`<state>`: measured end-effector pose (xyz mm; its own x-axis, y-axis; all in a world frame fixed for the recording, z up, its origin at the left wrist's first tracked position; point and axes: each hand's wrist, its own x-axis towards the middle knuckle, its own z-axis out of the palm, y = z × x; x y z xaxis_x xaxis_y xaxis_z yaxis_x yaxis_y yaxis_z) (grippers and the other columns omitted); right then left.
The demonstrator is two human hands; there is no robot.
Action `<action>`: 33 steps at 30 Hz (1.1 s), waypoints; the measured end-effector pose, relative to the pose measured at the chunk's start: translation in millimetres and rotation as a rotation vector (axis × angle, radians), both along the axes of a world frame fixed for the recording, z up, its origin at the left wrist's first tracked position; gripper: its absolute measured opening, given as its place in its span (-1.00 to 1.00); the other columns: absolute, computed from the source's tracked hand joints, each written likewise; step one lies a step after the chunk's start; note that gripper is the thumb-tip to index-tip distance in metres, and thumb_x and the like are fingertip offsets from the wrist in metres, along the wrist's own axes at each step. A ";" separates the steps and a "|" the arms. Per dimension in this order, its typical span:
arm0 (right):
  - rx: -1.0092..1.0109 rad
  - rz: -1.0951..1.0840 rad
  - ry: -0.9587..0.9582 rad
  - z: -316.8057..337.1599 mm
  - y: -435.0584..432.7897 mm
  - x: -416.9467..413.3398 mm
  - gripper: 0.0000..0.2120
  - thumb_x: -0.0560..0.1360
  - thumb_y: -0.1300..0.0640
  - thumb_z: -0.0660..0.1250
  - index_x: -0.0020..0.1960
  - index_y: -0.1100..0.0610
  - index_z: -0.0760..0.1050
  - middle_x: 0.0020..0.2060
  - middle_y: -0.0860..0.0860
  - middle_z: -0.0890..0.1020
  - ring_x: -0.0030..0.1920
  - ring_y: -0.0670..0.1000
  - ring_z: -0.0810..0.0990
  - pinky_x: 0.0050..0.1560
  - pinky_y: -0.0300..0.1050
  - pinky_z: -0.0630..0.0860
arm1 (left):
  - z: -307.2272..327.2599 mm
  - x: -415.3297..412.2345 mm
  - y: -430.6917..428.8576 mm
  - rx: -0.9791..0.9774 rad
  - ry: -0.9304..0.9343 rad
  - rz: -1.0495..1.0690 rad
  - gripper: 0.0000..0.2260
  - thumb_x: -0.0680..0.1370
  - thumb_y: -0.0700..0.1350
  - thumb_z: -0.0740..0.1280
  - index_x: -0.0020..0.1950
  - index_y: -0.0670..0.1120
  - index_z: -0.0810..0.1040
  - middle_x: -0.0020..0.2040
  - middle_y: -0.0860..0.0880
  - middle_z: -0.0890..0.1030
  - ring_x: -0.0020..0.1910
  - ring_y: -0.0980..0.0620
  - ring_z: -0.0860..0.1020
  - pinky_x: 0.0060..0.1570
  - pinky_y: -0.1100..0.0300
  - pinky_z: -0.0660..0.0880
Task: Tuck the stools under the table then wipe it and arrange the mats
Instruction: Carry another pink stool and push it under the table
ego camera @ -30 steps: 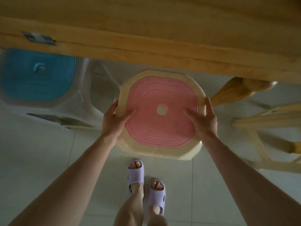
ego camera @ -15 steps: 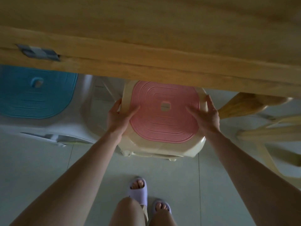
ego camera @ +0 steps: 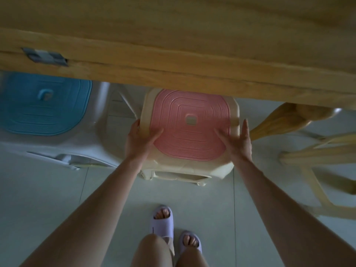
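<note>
On my head view, the pink stool (ego camera: 189, 124) sits in the middle of the frame, its far edge tucked under the front edge of the wooden bench (ego camera: 173, 45) that fills the whole top. The stool has a cream plastic body with rounded corners and a pink seat panel ribbed in concentric rounded squares, with a small square hole at its centre. Its near side shows cream legs and a cross piece standing on the pale tiled floor (ego camera: 48, 199).

My left hand (ego camera: 138, 139) grips the stool's left rim, thumb lying on the pink panel and fingers wrapped round the edge. My right hand (ego camera: 238, 140) clamps the right rim, thumb on the panel and fingers straight along the side.

At the left a blue stool (ego camera: 38, 105) with a pale body sits partly under the bench. At the right stands a wooden frame (ego camera: 285, 120), blurred. Lilac slippers (ego camera: 162, 221) show at the bottom centre.
</note>
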<state>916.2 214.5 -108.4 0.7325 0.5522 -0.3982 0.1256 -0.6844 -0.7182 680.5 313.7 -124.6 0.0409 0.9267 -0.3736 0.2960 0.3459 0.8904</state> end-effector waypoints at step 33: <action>0.150 -0.071 0.103 -13.7 -20.0 -32.4 -0.23 0.32 -0.19 0.48 0.43 0.00 0.28 0.24 -0.03 0.54 0.26 0.07 0.48 0.27 0.11 0.40 | 1.4 -0.2 -27.2 -0.009 0.005 0.108 -0.27 0.17 0.17 0.54 0.28 0.00 0.44 0.10 0.01 0.62 0.09 0.00 0.59 0.15 -0.05 0.51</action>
